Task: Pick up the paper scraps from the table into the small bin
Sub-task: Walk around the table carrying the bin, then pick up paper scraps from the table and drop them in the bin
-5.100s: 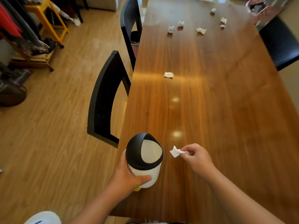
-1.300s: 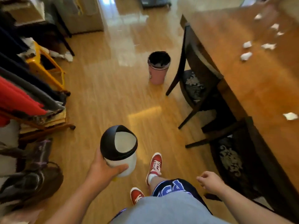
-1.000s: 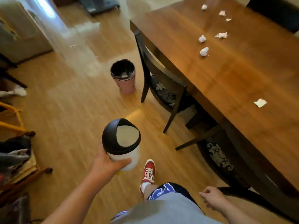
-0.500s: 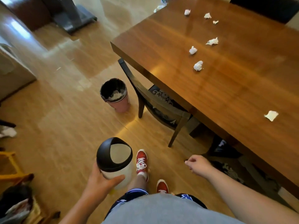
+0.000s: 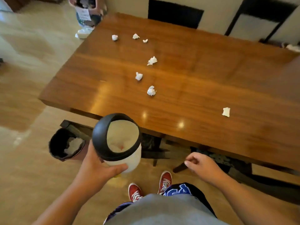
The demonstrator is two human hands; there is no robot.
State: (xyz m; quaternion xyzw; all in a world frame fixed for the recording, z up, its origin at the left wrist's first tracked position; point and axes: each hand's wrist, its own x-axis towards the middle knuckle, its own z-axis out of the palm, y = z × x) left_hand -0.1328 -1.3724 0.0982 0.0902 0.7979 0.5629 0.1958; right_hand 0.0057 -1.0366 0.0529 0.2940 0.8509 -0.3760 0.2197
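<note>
My left hand grips the small white bin with a black swing lid, held in the air just off the near edge of the wooden table. My right hand hangs below the table edge, fingers loosely curled, holding nothing. Several crumpled white paper scraps lie on the table: one nearest, one beyond it, another, a flat scrap at the right, and a cluster at the far end.
A pink floor bin with a black liner stands on the floor to the left of my left hand. Black chairs are tucked under the table's near side, and more chairs stand at the far side. My red shoes are below.
I have walked along and turned to face the table's side. The small bin has risen up to the table edge. My right hand stays low and empty.
</note>
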